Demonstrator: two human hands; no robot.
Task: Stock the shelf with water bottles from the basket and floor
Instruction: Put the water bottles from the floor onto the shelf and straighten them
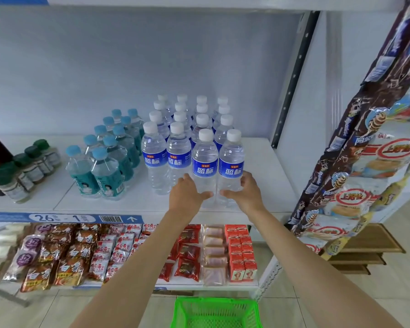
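Fingers (205, 194) of your left hand (186, 195) curl round the lower body of 1 blue-label water bottle (205, 162), and your right hand (243, 190) wraps the bottle just beside it (231, 162). Both bottles stand upright at the front of the white shelf (265, 176), touching each other, ahead of 4 rows of matching white-capped bottles (189, 114). To their left stand teal-label bottles with light blue caps (104, 162), then green-capped bottles (21, 169). Below the shelf edge, with its blue price strip (64, 218), a lower shelf holds snack packets (64, 256) and red cartons (242, 252). A green basket (216, 312) sits on the floor under your arms. Hanging snack bags (365, 150) fill the right side.
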